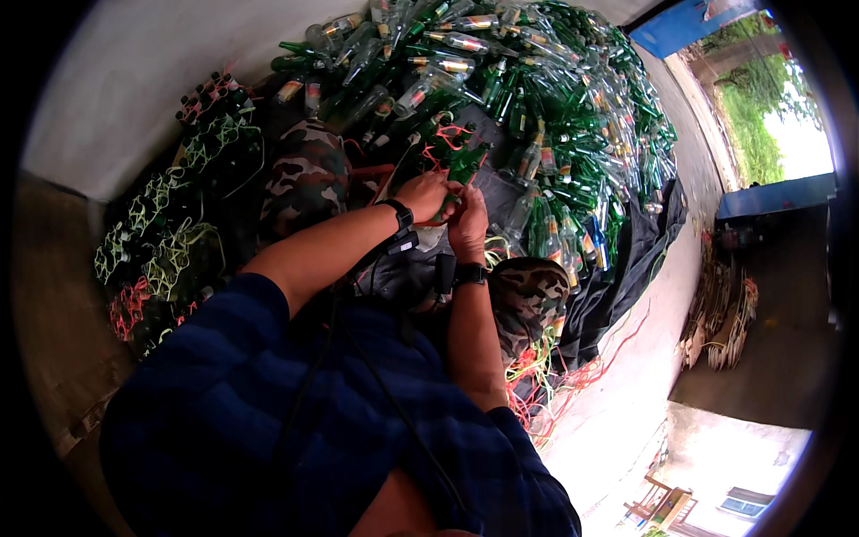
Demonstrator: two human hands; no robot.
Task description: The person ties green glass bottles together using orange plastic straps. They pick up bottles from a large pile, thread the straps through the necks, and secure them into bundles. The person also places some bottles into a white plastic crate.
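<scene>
Between my knees stands a small cluster of green glass bottles (463, 160) with a red plastic strap (448, 139) laced around their necks. My left hand (426, 197) and my right hand (468, 216) meet at the near side of this cluster, fingertips almost touching. Both hands pinch the red strap, which runs up from the fingers along the right side of the bottles. The exact grip is partly hidden by the fingers. Each wrist wears a black band.
A large heap of loose green and clear bottles (463, 43) rises ahead and to the right. Bundles of strapped bottles (201, 154) stand at left. Loose red and yellow straps (537, 382) lie beside my right knee (530, 302), near black sheeting (604, 302). A pale wall (168, 60) stands behind.
</scene>
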